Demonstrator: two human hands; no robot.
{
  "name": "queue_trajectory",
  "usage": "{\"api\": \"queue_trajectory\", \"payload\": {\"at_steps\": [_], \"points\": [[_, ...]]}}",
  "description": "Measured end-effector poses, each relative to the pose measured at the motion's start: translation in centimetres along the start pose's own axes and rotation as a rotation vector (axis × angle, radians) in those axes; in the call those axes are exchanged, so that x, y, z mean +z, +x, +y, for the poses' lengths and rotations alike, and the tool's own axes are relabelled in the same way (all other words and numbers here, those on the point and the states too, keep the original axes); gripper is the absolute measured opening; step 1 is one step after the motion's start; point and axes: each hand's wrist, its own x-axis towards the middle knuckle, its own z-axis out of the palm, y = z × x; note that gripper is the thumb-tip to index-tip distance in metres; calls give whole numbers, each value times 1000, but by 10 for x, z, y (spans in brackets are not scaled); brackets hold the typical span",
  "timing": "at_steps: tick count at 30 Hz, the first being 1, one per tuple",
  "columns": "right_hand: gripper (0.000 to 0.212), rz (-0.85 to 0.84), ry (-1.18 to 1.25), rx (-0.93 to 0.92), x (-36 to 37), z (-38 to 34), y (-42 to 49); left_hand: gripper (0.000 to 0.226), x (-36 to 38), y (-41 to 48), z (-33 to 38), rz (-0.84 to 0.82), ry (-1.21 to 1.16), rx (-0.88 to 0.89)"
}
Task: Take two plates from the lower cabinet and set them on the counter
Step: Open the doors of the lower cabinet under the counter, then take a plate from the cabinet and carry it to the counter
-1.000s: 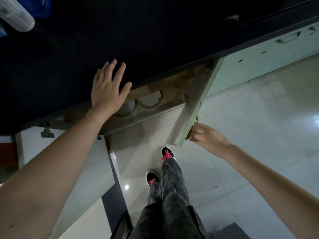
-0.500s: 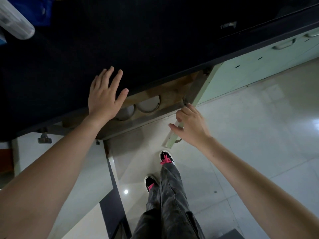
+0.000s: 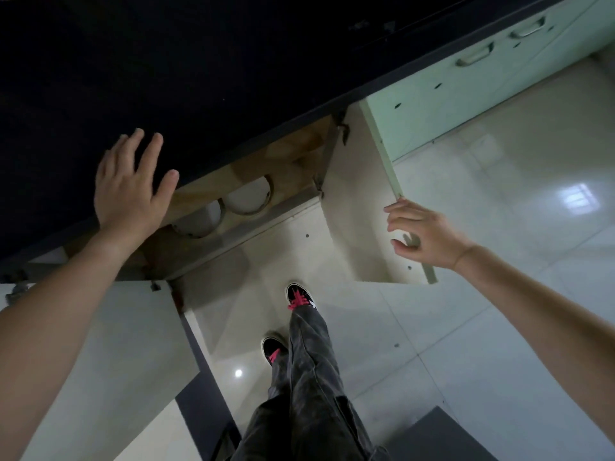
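Two white plates stand side by side on the wooden shelf of the lower cabinet: one plate toward the right, the other plate left of it, partly hidden by the counter edge. My left hand lies flat, fingers spread, on the dark counter just above them. My right hand hovers with fingers loosely curled at the free edge of the right cabinet door, which is swung wide; it holds nothing.
The left cabinet door also hangs out over the floor. Pale green cabinet fronts with handles run to the right. My feet in black shoes with pink laces stand on glossy tiles before the cabinet.
The right cabinet door has swung from edge-on to fully wide, carried outward to the right by my right hand, which has loosened off it. My left hand stays on the counter.
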Motion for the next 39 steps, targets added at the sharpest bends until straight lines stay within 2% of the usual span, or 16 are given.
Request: {"api": "queue_trajectory", "payload": {"at_steps": [4,12,15,18,21,24,27,32,36,39], "points": [[16,-11,-64,-51,-15,32,-7,58,1,0,-1,10,4,-7],[36,-35,-154,-15,-30,64,-9,58,-2,-1,-4,-10,43,-28],[37,-24,-161,20,-23,59,-8,59,-3,0,-3,-35,45,-37],[39,58,-150,96,-19,39,-3,61,-7,0,-4,-78,32,-45],[43,137,-97,182,-12,-2,16,58,-14,2,-2,-125,-106,-76],[40,196,17,201,4,-52,44,46,-25,-15,12,40,-371,-124],[35,211,120,192,25,-96,76,32,-21,-51,33,217,-524,-191],[28,177,360,287,95,-112,115,18,60,-104,47,129,-802,-452],[23,190,557,422,192,-68,145,9,173,-109,43,96,-944,-604],[22,227,675,496,280,-20,171,15,275,-92,32,107,-1012,-653]]}}
